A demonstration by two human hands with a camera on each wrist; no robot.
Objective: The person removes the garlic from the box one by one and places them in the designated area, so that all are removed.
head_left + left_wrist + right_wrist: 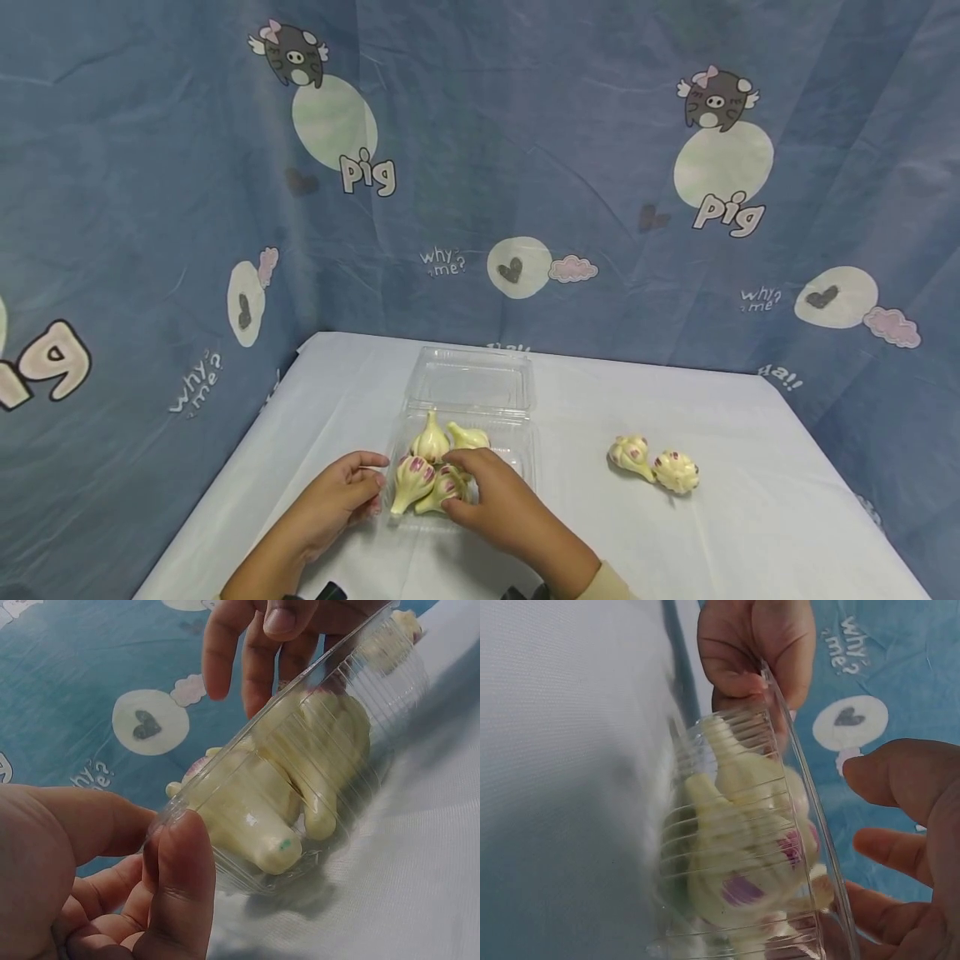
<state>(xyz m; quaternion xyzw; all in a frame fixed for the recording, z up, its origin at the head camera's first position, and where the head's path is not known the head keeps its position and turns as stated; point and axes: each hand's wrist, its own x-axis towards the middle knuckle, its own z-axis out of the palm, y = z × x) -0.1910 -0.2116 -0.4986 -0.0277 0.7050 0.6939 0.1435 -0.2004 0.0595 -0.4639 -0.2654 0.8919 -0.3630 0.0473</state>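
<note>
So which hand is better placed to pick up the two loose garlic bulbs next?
Probably the right hand. The loose garlic bulbs lie off to the right, nearer to it, and it appears to hold nothing. The left hand is farther away and pinches the clear container.

Box, at the left hand: clear plastic, glossy, ribbed walls
Lid, beyond the right hand: clear plastic, shiny
Garlic, by the right hand: smooth, glossy
Tablecloth, under both hands: cloth, matt, fine-grained
Curtain, beyond both hands: cloth, printed, lightly creased
Sleeve, behind the right hand: matt cloth
</note>
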